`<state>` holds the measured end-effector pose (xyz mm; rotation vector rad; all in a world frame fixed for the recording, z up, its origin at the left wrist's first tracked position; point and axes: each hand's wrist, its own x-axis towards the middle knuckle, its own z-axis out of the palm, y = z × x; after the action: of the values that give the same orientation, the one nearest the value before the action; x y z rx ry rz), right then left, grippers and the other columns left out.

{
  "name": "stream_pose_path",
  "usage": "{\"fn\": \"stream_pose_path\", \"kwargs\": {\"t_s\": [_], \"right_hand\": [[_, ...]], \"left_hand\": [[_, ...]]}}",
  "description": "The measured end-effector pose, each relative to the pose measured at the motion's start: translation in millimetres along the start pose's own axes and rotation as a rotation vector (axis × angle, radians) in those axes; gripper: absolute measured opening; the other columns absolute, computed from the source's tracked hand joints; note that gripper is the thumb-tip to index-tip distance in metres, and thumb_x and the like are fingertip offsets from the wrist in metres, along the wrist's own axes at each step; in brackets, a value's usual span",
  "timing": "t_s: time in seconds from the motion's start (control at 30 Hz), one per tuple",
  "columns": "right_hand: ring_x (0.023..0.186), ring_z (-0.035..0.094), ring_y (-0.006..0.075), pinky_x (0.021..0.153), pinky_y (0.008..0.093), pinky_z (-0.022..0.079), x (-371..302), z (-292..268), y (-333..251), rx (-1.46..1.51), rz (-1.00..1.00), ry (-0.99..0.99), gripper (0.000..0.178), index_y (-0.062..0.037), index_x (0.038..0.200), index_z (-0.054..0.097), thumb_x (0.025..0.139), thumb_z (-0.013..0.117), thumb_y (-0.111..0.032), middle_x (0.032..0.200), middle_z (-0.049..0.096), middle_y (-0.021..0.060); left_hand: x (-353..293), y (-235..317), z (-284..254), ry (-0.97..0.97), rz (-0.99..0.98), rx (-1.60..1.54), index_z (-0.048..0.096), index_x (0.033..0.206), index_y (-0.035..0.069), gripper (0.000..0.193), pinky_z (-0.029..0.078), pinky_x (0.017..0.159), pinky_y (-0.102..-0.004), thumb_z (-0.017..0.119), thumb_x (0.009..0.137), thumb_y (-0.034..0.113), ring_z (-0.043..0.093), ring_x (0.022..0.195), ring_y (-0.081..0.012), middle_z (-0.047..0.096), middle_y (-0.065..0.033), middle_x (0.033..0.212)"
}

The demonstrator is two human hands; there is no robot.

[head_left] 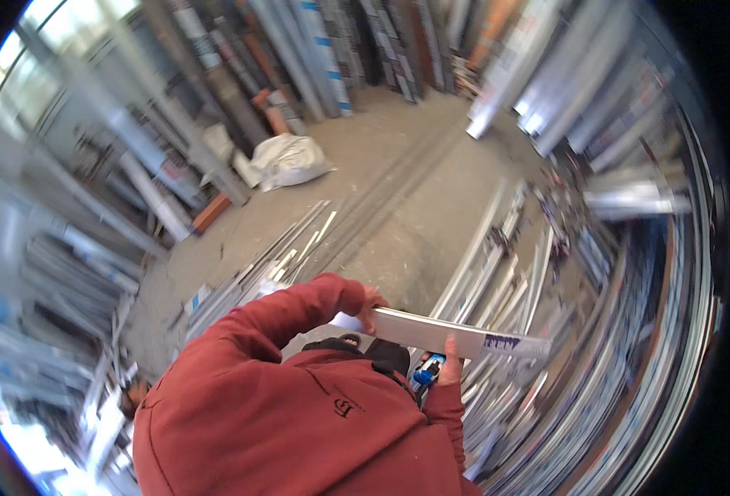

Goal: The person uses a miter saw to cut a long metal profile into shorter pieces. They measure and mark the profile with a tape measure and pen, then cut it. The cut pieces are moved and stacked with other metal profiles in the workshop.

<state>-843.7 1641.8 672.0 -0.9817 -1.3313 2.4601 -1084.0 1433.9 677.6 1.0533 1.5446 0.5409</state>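
Observation:
A pale flat strip [415, 329], perhaps a profile or board, lies crosswise in front of my red sweatshirt, with a dark printed mark toward its right end. My left hand [371, 307] is closed round its left end. Farther along, my right hand [450, 364] grips the strip from the near side, its thumb laid over the face. Just left of that hand is a small blue and black object [429, 369], whose kind I cannot make out; whether the right hand also holds it is unclear. Most fingers of both hands are hidden.
Long thin profiles [481, 273] lie on the floor to the right, and more strips [257, 273] lie to the left. A white sack [289, 162] rests farther off. Tall profiles [315, 50] lean along the back. Long stock fills a rack [629, 364] at the right.

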Motion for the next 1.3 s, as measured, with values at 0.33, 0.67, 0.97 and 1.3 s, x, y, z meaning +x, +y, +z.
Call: {"fn": "stream_pose_path", "kwargs": {"t_s": [0.33, 0.67, 0.97, 1.3], "right_hand": [[0.060, 0.060, 0.0161, 0.049, 0.0284, 0.051, 183, 43, -88, -0.169, -0.109, 0.194, 0.047, -0.0057, 0.116, 0.057, 0.086, 0.072, -0.038, 0.091, 0.066, 0.0059], [0.072, 0.061, 0.0158, 0.060, 0.0305, 0.051, 300, 140, -123, -0.289, -0.230, 0.110, 0.050, -0.0035, 0.115, 0.062, 0.085, 0.074, -0.041, 0.098, 0.066, 0.0061], [0.073, 0.059, 0.0131, 0.059, 0.0292, 0.048, 380, 278, -63, -0.470, -0.078, -0.215, 0.041, -0.0037, 0.113, 0.063, 0.086, 0.072, -0.034, 0.098, 0.065, 0.0029], [0.060, 0.055, 0.0117, 0.053, 0.0286, 0.046, 328, 457, -1, -0.569, -0.089, -0.551, 0.039, -0.0034, 0.106, 0.065, 0.084, 0.075, -0.035, 0.087, 0.065, 0.0035]], "left_hand": [[-25, -116, 10, 1.082, -0.403, -0.244, 0.060, 0.125, 0.005, 0.059, 0.048, 0.097, -0.0420, 0.074, 0.076, 0.035, 0.060, 0.110, -0.0351, 0.063, -0.0207, 0.118], [-69, -241, 251, 0.841, -1.177, -0.913, 0.064, 0.126, 0.009, 0.064, 0.047, 0.101, -0.0386, 0.075, 0.073, 0.043, 0.061, 0.116, -0.0309, 0.065, -0.0168, 0.124], [-43, -191, 273, 1.588, -1.143, -1.289, 0.070, 0.115, 0.008, 0.052, 0.051, 0.094, -0.0366, 0.075, 0.075, 0.040, 0.067, 0.104, -0.0280, 0.070, -0.0146, 0.112], [45, -132, 331, 1.615, -1.486, -1.495, 0.075, 0.096, 0.010, 0.038, 0.054, 0.085, -0.0402, 0.074, 0.075, 0.042, 0.069, 0.093, -0.0312, 0.072, -0.0162, 0.095]]}}
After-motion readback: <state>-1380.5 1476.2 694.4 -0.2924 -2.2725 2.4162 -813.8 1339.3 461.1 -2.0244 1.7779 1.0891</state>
